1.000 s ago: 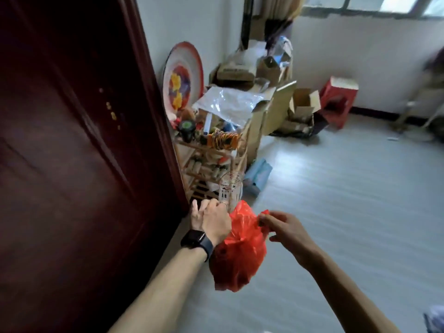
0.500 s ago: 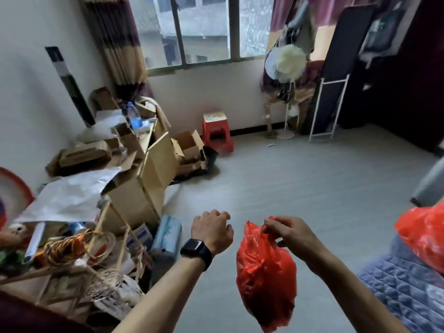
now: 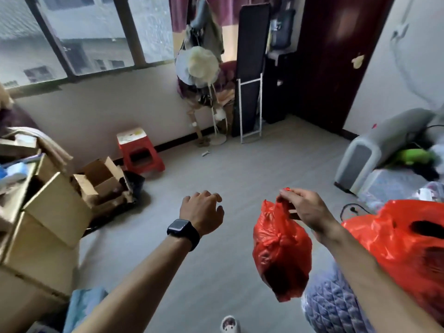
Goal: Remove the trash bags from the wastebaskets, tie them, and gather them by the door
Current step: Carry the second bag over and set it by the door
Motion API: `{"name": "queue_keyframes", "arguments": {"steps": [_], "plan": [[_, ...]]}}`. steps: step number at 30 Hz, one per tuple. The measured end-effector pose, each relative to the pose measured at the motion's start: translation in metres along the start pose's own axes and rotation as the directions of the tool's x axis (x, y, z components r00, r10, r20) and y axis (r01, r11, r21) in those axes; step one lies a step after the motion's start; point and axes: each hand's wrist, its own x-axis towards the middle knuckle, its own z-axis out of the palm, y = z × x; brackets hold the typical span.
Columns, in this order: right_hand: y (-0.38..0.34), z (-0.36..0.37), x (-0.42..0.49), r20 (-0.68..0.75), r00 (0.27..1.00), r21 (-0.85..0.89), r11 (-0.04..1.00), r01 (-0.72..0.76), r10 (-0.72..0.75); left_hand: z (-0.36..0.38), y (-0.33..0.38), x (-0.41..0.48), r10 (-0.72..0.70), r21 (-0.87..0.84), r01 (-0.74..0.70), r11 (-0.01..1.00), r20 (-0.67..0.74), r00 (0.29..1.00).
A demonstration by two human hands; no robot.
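A small red trash bag [image 3: 281,251] hangs in the air at the lower middle, full and gathered at its top. My right hand [image 3: 305,210] pinches that gathered top from above. My left hand [image 3: 201,212], with a black watch on the wrist, floats to the bag's left with loosely curled fingers and holds nothing. A second, larger red bag [image 3: 406,248] lies at the right on a blue quilted surface [image 3: 336,308], partly behind my right forearm.
Cardboard boxes [image 3: 48,212] pile up along the left. A red stool [image 3: 139,150] stands by the far wall under the window. A standing fan [image 3: 199,68] and a dark door [image 3: 336,56] are at the back. A grey appliance [image 3: 374,145] sits right.
The view has swung right, from the dark door and shelf to the room. My left hand let go of the bag, which now hangs from my right hand alone.
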Motion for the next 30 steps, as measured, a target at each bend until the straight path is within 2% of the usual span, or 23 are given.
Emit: {"name": "queue_keyframes", "arguments": {"steps": [11,17,24,30], "plan": [[-0.037,-0.093,0.261,-0.238,0.967,0.093,0.993,-0.066,0.087,-0.001,0.047,0.337,0.212,0.005,-0.212,0.977,0.045,0.976],[-0.037,-0.147,0.402,-0.249,0.959,0.162,0.982,-0.097,0.136,0.014,0.103,0.506,0.29,-0.004,-0.29,0.957,0.051,0.956],[-0.045,-0.226,0.595,-0.243,0.953,0.24,0.963,-0.121,0.18,0.02,0.176,0.702,0.31,0.005,-0.31,0.951,0.033,0.95],[-0.054,-0.292,0.743,-0.301,0.912,0.339,0.925,-0.171,0.279,0.021,0.239,0.857,0.37,0.025,-0.371,0.928,0.047,0.928]]}}
